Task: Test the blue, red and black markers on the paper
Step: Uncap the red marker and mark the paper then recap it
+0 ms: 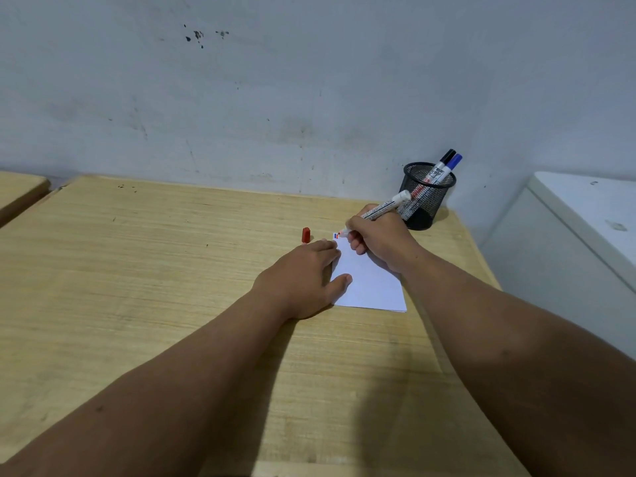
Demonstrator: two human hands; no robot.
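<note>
Right hand (382, 241) grips red marker (378, 208), tip at paper (370, 282) corner; left hand (303, 275) flat, pinning sheet. Risk: stroke overruns onto surface (172, 270); loose red cap (305, 235) may roll.

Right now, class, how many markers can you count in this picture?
3: the red marker in the right hand, and the black marker and blue marker standing in the mesh cup. More could hide inside.

Light: soft, dim, even indoor light.
Shadows: faint, under both forearms on the tabletop (172, 270), lower centre.
Focus: sharp.
Edges: wide-angle bending.
</note>
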